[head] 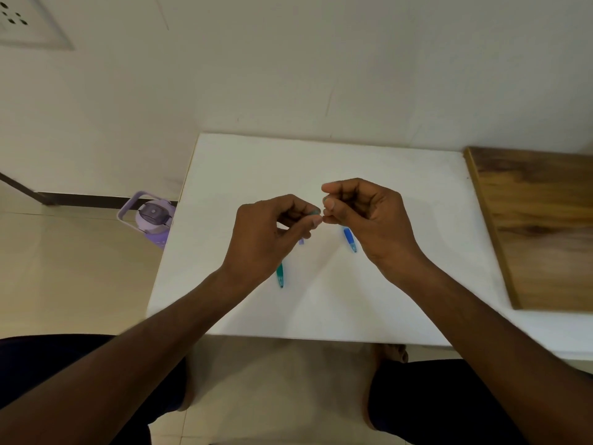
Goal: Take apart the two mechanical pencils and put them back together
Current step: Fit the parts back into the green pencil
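Left hand (pixel 272 232) and right hand (pixel 362 207) both pinch small teal part (pixel 316 212) above white surface (pixel 353 300). Risk: part slips, rolls off edge. Green pencil piece (pixel 280 276), blue piece (pixel 349 239) loose below.

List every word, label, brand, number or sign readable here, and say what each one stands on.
None can be read.
Teal pencil and blue pencil: no print visible on the parts that show.
Purple bottle on the floor: no legible marking.
White table, wooden board: no text seen.
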Action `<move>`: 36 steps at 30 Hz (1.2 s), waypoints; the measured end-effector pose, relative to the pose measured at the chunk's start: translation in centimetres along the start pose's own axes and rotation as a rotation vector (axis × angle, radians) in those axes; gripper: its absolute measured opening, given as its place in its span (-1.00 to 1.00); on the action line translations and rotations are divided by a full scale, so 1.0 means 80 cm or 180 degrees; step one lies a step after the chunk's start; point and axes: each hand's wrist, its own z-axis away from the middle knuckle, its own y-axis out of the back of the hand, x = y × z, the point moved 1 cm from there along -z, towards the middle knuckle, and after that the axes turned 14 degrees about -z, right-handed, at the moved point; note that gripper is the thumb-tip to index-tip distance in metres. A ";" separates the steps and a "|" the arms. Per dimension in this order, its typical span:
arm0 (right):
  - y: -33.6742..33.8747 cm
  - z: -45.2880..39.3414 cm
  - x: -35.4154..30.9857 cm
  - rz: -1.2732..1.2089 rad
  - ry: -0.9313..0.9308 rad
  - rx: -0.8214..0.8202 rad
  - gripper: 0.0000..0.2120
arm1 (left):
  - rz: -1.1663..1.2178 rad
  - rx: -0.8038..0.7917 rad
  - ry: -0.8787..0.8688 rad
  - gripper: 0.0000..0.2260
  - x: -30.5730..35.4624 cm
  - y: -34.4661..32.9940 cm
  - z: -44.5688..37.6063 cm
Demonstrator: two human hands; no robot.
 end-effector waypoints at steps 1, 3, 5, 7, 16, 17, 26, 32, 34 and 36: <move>0.000 0.000 0.000 0.0000 0.0011 -0.0032 -0.82 | 0.0042 -0.0027 0.0043 -0.88 -0.001 0.000 -0.001; 0.000 0.000 0.000 0.0129 0.0005 -0.0071 -0.83 | 0.0092 -0.0104 0.0096 -0.90 -0.002 -0.001 -0.001; 0.002 -0.001 0.001 0.0263 -0.0045 -0.0010 -0.86 | 0.0053 -0.0087 0.0122 -0.90 -0.002 -0.002 -0.001; 0.004 -0.002 0.001 0.0284 -0.0107 0.0090 -0.89 | -0.0003 -0.0038 0.0185 -0.88 -0.002 -0.002 -0.001; 0.001 -0.001 0.005 0.0431 0.0064 0.0128 -0.89 | 0.0411 -0.0042 0.0574 -0.82 -0.008 -0.003 -0.005; 0.001 -0.001 0.005 0.0402 0.0072 0.0151 -0.88 | 0.0408 -0.0028 0.0606 -0.82 -0.007 -0.002 -0.005; 0.004 -0.002 0.000 0.0681 0.0184 0.0031 -0.88 | 0.0158 -0.0037 0.0589 -0.85 -0.003 0.001 -0.006; 0.021 -0.005 -0.017 0.1102 0.0228 -0.0382 -0.89 | 0.0261 -0.0159 0.0526 -0.82 0.006 0.003 -0.004; 0.019 -0.005 -0.016 0.0675 0.0048 -0.0323 -0.89 | 0.0454 -0.0132 0.0644 -0.78 0.010 0.003 -0.003; 0.012 -0.003 -0.011 0.0055 -0.0118 -0.0248 -0.89 | 0.0632 -0.0076 0.0771 -0.77 0.013 0.003 -0.001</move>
